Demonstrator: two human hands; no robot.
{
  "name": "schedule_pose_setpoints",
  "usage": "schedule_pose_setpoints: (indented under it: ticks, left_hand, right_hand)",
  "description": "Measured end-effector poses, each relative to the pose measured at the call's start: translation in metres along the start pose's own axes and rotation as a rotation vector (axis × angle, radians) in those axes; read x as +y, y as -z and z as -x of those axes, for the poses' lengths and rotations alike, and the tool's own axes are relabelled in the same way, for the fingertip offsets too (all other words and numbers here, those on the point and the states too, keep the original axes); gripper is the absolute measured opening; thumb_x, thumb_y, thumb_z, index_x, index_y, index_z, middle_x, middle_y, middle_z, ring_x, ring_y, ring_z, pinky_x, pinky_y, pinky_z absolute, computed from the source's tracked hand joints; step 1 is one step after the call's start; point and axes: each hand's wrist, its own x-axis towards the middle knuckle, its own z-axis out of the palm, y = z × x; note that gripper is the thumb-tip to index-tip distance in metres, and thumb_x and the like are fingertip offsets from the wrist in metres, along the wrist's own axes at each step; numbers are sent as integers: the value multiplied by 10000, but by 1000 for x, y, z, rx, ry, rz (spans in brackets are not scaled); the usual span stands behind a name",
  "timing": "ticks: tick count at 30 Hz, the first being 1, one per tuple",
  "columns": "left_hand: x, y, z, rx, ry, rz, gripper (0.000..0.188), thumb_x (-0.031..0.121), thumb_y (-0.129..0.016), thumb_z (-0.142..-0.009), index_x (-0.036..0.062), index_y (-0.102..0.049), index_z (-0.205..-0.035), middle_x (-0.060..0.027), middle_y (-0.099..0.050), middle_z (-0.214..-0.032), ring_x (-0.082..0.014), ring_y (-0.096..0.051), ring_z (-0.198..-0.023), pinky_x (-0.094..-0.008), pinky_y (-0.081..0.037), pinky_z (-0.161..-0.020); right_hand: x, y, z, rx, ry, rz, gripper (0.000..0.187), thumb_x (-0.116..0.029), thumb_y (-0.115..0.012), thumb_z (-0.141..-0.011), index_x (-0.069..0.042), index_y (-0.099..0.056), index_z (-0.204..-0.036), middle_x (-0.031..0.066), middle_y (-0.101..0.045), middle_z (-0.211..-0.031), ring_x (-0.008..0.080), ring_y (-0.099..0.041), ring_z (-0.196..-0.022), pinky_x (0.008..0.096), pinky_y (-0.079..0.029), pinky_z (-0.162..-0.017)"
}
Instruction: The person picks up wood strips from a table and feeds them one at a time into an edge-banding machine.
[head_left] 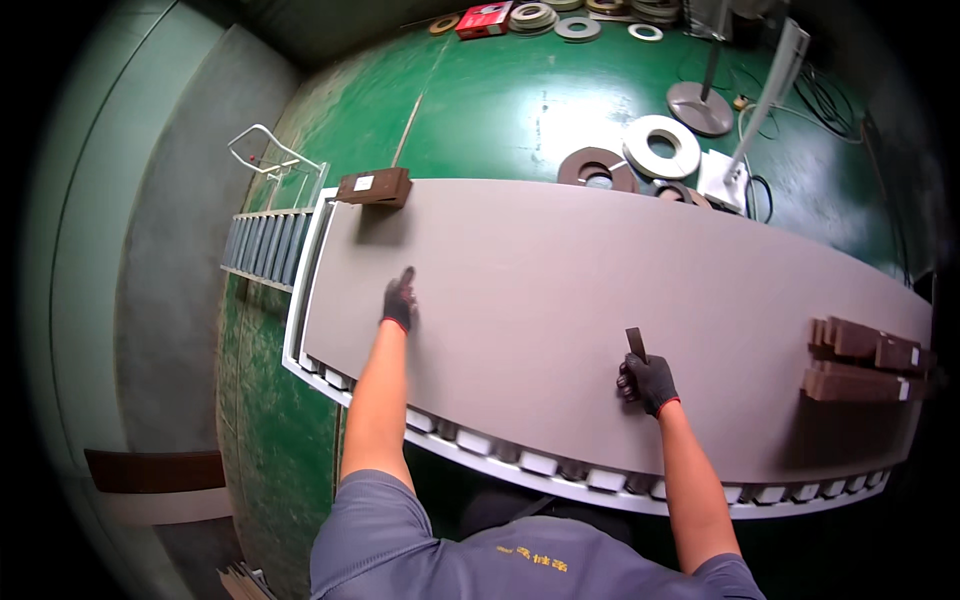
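Observation:
A broad grey-beige board [520, 280] lies flat before me on a white-framed roller conveyor [545, 488]. My right hand [650, 382], in a black glove with a red cuff, is closed around a short, flat, dark brown strip [636, 344]. One end of the strip sticks out above the fist; the rest is hidden in the hand. Gloved the same way, my left hand [400, 298] hovers over or lightly touches the board's left part, its fingers pointing forward and nothing visible in them. Beyond it, a small stack of brown pieces [374, 186] sits at the board's far left corner.
Bundles of dark brown pieces [865, 358] lie at the board's right end. Past the far edge are a white roll [662, 147], a brown roll [598, 170] and a stand [722, 180] on the green floor. Another roller section [268, 246] adjoins at left.

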Motion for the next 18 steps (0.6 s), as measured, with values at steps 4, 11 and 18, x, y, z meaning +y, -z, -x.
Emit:
schedule_pose_setpoints:
  ticks: [4,11,18]
  left_hand:
    - [86,46,-97,-53,177,391,1037,697,-686,-774,214,-238,-1575,-165,-218,-1603,-332,-221,-1466,-547,-261,-1134]
    - [173,69,-244,-17,78,258,634,540,-669,-864,244,-533,-1409,1,-563,-1267,-195,-463,-1176,-440,-383,-943]
    - [201,63,-268,-452,-39,50,539,508,-653,-892,261,-578,-1365,36,-575,-1342,-209,-519,-1177,-455,-445,-931]
  right_hand:
    - [-32,-70,-45,132,120,122,332,-268,-611,-949,-37,-606,-710,65,-596,-578,143,-547,-445,300,-439,-412]
    - [-58,-106,-56,278,77,148,323,-273,-638,-945,-21,-605,-746,69,-597,-593,147,-549,-458,293,-445,-436]
    - [-55,-109,-39,286,65,-12,310,-270,-631,-932,-53,-550,-726,35,-497,-577,156,-511,-448,311,-431,-440]
